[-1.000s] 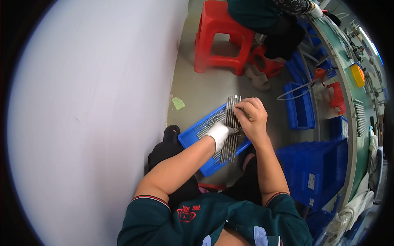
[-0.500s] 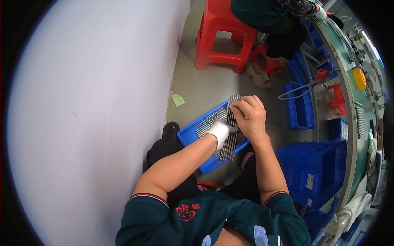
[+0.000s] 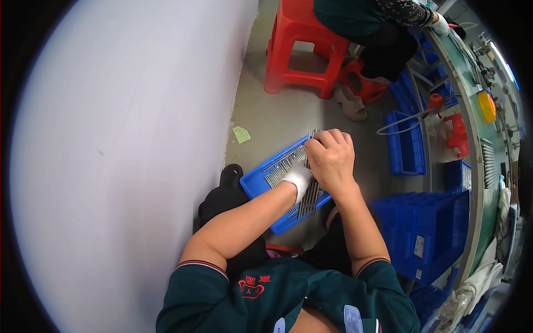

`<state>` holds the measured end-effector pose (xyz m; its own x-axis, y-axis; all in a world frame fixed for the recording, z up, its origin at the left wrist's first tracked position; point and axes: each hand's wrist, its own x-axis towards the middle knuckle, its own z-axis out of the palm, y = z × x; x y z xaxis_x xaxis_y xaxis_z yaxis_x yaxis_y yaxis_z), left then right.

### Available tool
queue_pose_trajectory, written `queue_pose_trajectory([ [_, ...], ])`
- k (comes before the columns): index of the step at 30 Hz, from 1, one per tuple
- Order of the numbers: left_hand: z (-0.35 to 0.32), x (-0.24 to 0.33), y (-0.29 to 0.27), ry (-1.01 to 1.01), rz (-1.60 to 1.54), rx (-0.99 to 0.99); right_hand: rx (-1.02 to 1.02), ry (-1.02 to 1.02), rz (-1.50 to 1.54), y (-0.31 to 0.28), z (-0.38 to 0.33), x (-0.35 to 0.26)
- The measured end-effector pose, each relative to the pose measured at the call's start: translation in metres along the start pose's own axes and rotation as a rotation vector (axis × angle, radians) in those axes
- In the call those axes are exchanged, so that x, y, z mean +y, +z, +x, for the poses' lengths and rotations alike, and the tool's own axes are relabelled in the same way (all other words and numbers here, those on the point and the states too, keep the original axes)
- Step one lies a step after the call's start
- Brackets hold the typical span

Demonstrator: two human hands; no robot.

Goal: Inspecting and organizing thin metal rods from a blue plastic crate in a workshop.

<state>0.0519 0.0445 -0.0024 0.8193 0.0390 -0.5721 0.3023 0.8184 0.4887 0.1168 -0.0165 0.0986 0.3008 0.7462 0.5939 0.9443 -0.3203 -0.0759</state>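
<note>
A row of thin metal rods (image 3: 308, 206) stands slanted over a blue tray (image 3: 250, 182), between my two hands. My left hand (image 3: 300, 176), in a white glove, is closed around the rods near their middle; its fingertips are hidden behind my right hand. My bare right hand (image 3: 333, 158) is curled over the upper part of the same rods, thumb and fingers closed on them. More short metal rods (image 3: 282, 169) lie in rows inside the tray.
Along the right runs a green-topped workbench (image 3: 487, 197) with blue crates (image 3: 422, 227) under it. Ahead, another person sits on a red stool (image 3: 300, 77), a gloved hand at the bench. A white wall (image 3: 127, 155) rises at left; a paper scrap (image 3: 241, 134) lies beside it.
My right hand has shifted slightly left and rolled over the rods, covering more of them. The rods look more bunched together. My left hand has barely moved.
</note>
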Motion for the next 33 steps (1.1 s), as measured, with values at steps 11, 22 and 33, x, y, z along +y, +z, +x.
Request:
queue_pose_trajectory([
  [11,-0.022,0.019,0.015,0.018,0.380,0.112,0.068,0.036,0.022,-0.001,0.001,-0.001],
  [22,-0.035,0.026,0.015,-0.001,0.181,-0.024,0.191,0.102,0.161,-0.006,-0.011,0.007],
  [33,-0.039,0.033,0.014,0.021,0.106,-0.226,0.235,0.215,0.325,-0.008,-0.012,0.012],
])
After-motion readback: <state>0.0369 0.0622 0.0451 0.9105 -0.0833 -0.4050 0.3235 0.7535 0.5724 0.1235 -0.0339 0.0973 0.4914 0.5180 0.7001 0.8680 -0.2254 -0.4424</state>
